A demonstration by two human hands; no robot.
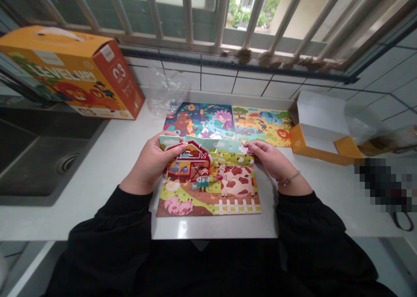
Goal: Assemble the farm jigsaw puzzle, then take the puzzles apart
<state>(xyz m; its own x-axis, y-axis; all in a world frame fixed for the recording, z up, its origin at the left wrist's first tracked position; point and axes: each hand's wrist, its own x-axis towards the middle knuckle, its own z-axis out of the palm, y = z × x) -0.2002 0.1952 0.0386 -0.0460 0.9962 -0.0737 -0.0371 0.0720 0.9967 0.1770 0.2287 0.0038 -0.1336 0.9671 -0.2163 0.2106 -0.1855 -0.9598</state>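
A farm jigsaw puzzle (208, 188) with a red barn, a farmer, a spotted cow and a pink pig is in front of me on the white counter, its pieces joined into one sheet. My left hand (148, 162) grips its upper left edge, thumb on the picture side and the other fingers mostly hidden. At the upper right corner my right hand (272, 160) pinches the edge between thumb and fingers. The top edge seems slightly lifted. Behind it lie a dark blue night-forest puzzle (208, 118) and a yellow safari puzzle (262, 125), partly covered.
A large orange "LEVEL UP!" box (68, 75) stands at the back left, beside a sink (42, 158). Clear plastic wrap (166, 90) lies near it. To the right sits an open orange-and-white box (319, 131). A barred window (189, 14) is above the tiled wall.
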